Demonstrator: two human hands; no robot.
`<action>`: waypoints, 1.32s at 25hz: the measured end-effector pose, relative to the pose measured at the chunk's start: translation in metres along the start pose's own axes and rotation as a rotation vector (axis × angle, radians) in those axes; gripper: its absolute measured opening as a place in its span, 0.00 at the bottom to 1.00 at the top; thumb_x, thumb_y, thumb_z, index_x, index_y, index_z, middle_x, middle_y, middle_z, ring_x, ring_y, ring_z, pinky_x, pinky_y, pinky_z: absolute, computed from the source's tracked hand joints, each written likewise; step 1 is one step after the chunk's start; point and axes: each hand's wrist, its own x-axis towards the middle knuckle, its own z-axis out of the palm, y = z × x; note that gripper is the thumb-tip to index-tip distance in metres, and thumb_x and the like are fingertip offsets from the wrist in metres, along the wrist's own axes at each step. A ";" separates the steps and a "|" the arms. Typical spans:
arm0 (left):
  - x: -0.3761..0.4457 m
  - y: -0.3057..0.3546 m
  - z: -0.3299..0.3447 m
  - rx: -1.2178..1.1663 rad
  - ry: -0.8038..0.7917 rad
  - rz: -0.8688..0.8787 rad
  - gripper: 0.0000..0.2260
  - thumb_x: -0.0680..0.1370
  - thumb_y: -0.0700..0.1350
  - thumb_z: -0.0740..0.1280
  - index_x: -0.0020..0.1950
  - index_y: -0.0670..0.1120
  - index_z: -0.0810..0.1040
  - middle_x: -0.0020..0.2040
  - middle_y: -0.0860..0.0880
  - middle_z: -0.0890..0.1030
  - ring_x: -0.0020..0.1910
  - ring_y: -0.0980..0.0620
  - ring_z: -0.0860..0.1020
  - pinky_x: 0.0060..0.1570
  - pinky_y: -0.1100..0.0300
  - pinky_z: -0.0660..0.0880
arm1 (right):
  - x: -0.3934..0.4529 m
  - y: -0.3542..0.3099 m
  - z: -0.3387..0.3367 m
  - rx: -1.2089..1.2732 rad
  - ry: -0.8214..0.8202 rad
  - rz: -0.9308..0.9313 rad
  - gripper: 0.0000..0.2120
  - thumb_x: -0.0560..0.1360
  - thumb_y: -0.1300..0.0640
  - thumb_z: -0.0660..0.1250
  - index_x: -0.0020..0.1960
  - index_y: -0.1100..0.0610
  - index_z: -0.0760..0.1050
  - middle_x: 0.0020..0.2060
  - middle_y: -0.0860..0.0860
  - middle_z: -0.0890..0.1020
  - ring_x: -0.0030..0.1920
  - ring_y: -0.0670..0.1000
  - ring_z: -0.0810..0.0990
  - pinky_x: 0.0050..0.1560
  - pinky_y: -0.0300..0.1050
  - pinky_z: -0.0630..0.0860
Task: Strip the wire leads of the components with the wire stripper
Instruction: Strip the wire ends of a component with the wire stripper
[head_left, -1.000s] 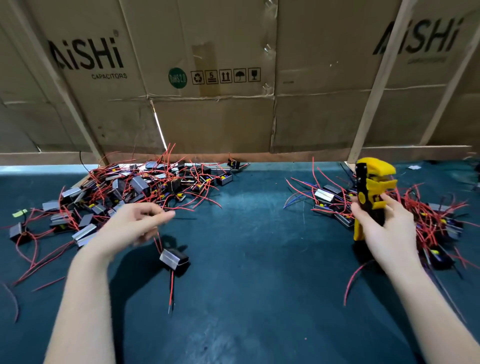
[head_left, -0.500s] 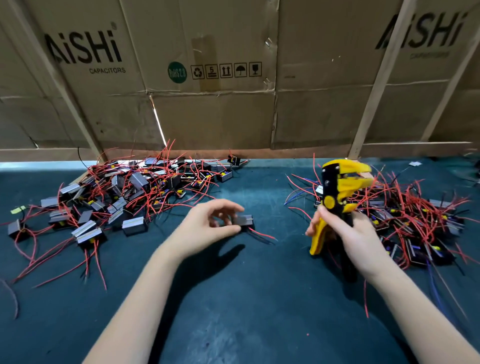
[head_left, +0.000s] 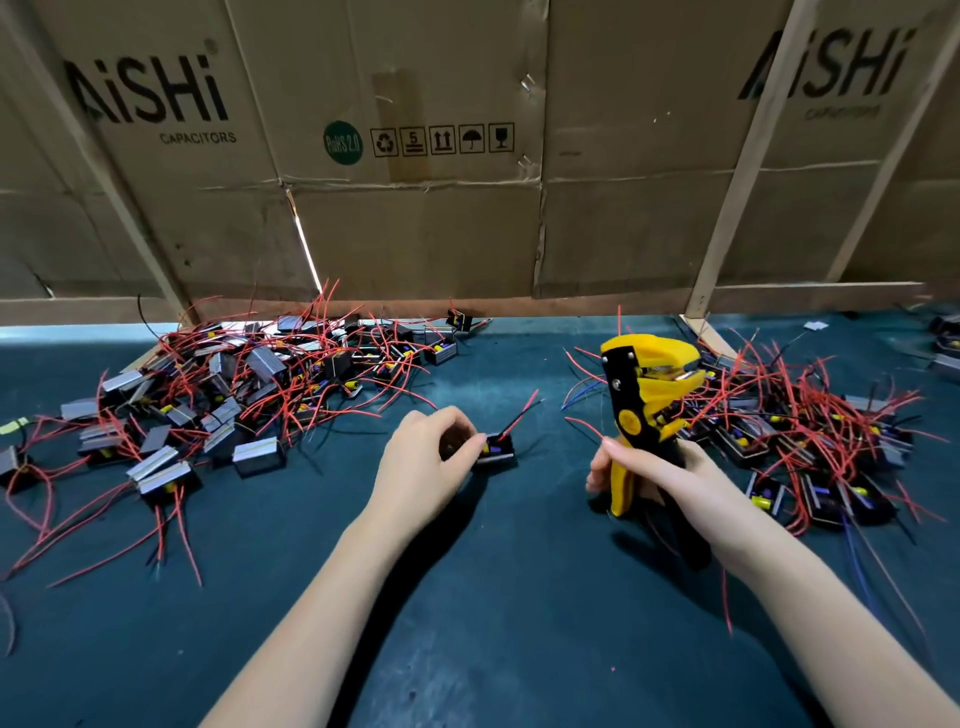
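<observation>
My left hand (head_left: 426, 462) pinches a small black component (head_left: 497, 451) just above the dark green mat, near the middle. Its red and black wire leads (head_left: 519, 413) stick up and to the right, toward the stripper. My right hand (head_left: 657, 480) grips the handles of the yellow-and-black wire stripper (head_left: 641, 395), held upright with its jaws facing right. The lead tips lie roughly a hand's width left of the stripper's head, apart from it.
A big pile of components with red leads (head_left: 218, 395) lies at the left. A second pile (head_left: 800, 421) sits at the right, behind the stripper. Cardboard boxes (head_left: 415, 182) and wooden slats (head_left: 748, 156) wall off the back of the mat (head_left: 467, 597).
My left hand picked a component from the left pile and carried it right to the middle. My right hand brought the stripper in from the right pile; the leads now point up toward it.
</observation>
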 end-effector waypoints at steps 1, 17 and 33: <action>0.000 -0.001 0.001 0.050 -0.005 -0.003 0.07 0.78 0.49 0.69 0.46 0.48 0.82 0.45 0.53 0.79 0.50 0.50 0.72 0.51 0.58 0.68 | 0.000 0.000 -0.002 0.012 -0.011 0.009 0.20 0.66 0.46 0.78 0.42 0.63 0.80 0.39 0.60 0.83 0.45 0.60 0.83 0.48 0.50 0.77; -0.005 0.027 0.006 -0.312 -0.038 0.057 0.04 0.76 0.42 0.72 0.41 0.47 0.83 0.36 0.56 0.84 0.37 0.60 0.81 0.43 0.66 0.75 | 0.021 0.008 -0.020 -0.625 0.552 -0.112 0.15 0.67 0.48 0.78 0.45 0.52 0.74 0.34 0.41 0.76 0.40 0.51 0.76 0.40 0.42 0.66; -0.014 0.038 0.013 -0.310 -0.083 0.160 0.08 0.78 0.43 0.68 0.39 0.52 0.76 0.31 0.55 0.82 0.32 0.52 0.82 0.38 0.55 0.78 | 0.031 0.021 -0.001 -1.609 0.695 -0.292 0.26 0.58 0.48 0.82 0.43 0.62 0.74 0.38 0.59 0.78 0.42 0.61 0.76 0.45 0.53 0.70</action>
